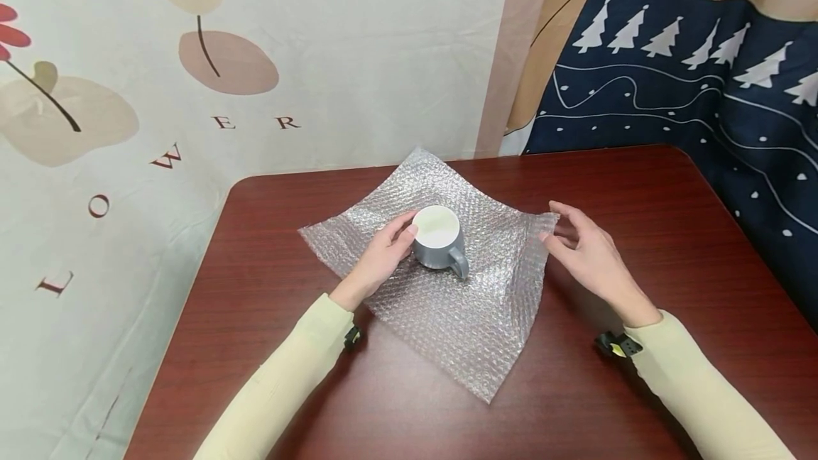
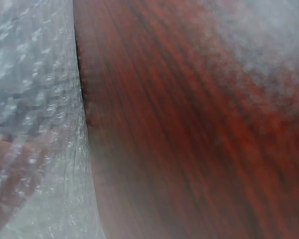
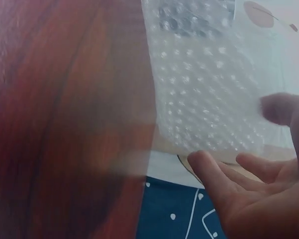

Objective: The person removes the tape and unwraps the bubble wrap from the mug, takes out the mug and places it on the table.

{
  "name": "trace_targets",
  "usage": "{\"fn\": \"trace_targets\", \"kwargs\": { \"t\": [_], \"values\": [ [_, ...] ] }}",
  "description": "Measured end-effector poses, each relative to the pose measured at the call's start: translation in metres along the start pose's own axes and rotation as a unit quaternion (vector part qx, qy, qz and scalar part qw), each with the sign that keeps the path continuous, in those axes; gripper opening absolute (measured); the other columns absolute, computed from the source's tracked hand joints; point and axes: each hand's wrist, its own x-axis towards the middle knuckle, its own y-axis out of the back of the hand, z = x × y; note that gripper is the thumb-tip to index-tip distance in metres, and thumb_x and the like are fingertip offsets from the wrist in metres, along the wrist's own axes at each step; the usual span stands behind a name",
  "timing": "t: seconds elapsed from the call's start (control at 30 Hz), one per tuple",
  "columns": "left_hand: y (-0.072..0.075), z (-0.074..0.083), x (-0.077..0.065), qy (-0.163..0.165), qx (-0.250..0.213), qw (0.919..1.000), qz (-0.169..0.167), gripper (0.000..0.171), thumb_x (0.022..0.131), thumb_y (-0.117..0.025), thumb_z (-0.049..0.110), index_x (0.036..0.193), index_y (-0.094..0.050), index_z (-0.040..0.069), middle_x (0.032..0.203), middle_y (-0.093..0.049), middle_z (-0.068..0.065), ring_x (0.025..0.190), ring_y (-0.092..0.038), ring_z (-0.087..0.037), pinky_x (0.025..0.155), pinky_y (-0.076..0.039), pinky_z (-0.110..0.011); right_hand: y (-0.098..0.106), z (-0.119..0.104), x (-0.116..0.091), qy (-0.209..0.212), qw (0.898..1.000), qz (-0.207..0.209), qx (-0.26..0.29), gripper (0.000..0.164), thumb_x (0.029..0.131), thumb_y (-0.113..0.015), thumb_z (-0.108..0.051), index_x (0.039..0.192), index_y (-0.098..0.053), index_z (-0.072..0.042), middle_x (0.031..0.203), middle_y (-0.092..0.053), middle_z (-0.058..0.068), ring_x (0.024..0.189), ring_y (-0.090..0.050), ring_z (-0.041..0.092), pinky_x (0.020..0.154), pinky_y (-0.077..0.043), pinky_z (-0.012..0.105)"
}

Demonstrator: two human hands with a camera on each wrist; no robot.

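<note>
A grey mug (image 1: pixel 437 236) with a white inside stands upright on a square sheet of bubble wrap (image 1: pixel 460 318), its handle turned toward the front right. My left hand (image 1: pixel 383 250) holds the mug from the left, thumb at the rim and fingers round the far side. At the raised right corner of the sheet is my right hand (image 1: pixel 591 254), thumb and fingers spread apart. In the right wrist view the bubble wrap (image 3: pixel 204 89) reaches between the thumb and the fingertips (image 3: pixel 201 158). The left wrist view shows only the bubble wrap (image 2: pixel 35 89) and wood, with the mug out of sight.
The sheet lies on a dark red wooden table (image 1: pixel 255 353) with rounded far corners. Behind it hangs a pale cloth (image 1: pixel 383 55) with flower prints and letters. A navy cloth (image 1: pixel 664 91) with white trees hangs at the right.
</note>
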Motion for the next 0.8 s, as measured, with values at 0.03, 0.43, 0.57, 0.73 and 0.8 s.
{"fn": "trace_targets", "kwargs": {
  "t": [0.03, 0.43, 0.57, 0.73, 0.8],
  "values": [
    [0.0, 0.0, 0.0, 0.0, 0.0, 1.0, 0.0, 0.053, 0.112, -0.047, 0.03, 0.159, -0.039, 0.007, 0.163, -0.035, -0.019, 0.145, -0.043, -0.037, 0.113, -0.043, -0.049, 0.001, 0.0, 0.0, -0.001, 1.0, 0.007, -0.007, 0.063, 0.102, -0.067, -0.022, 0.156, -0.041, -0.003, 0.153, -0.047, 0.024, 0.122, -0.063, 0.044, 0.098, -0.052, 0.054],
    [0.0, 0.0, 0.0, -0.001, 0.007, 1.0, 0.002, 0.052, 0.112, -0.047, 0.029, 0.159, -0.039, 0.007, 0.161, -0.037, -0.019, 0.144, -0.044, -0.037, 0.112, -0.044, -0.051, 0.019, 0.017, 0.0, -0.012, 0.995, 0.017, -0.094, 0.034, 0.098, -0.069, -0.013, 0.131, -0.067, -0.003, 0.125, -0.065, 0.022, 0.096, -0.062, 0.034, 0.069, -0.054, 0.028],
    [0.0, 0.0, 0.0, -0.004, 0.004, 1.0, -0.002, 0.052, 0.112, -0.047, 0.028, 0.159, -0.039, 0.006, 0.16, -0.039, -0.021, 0.143, -0.044, -0.038, 0.112, -0.044, -0.051, 0.023, 0.022, 0.001, -0.025, 0.994, -0.001, -0.106, 0.033, 0.097, -0.071, -0.012, 0.128, -0.068, -0.002, 0.122, -0.066, 0.023, 0.093, -0.062, 0.033, 0.067, -0.055, 0.031],
    [0.0, 0.0, 0.0, 0.0, 0.003, 1.0, 0.003, 0.051, 0.112, -0.047, 0.027, 0.159, -0.04, 0.006, 0.159, -0.04, -0.021, 0.143, -0.045, -0.037, 0.112, -0.043, -0.05, 0.025, 0.028, 0.004, -0.023, 0.991, -0.027, -0.126, 0.031, 0.095, -0.073, -0.01, 0.125, -0.07, -0.001, 0.118, -0.068, 0.024, 0.095, -0.065, 0.034, 0.074, -0.057, 0.043],
    [0.0, 0.0, 0.0, 0.002, 0.006, 1.0, 0.006, 0.051, 0.112, -0.047, 0.027, 0.159, -0.04, 0.006, 0.159, -0.041, -0.02, 0.143, -0.046, -0.037, 0.112, -0.044, -0.05, 0.025, 0.03, 0.007, -0.026, 0.99, -0.04, -0.133, 0.032, 0.094, -0.072, -0.009, 0.125, -0.069, 0.0, 0.119, -0.068, 0.024, 0.096, -0.066, 0.034, 0.078, -0.057, 0.048]
  ]
}}
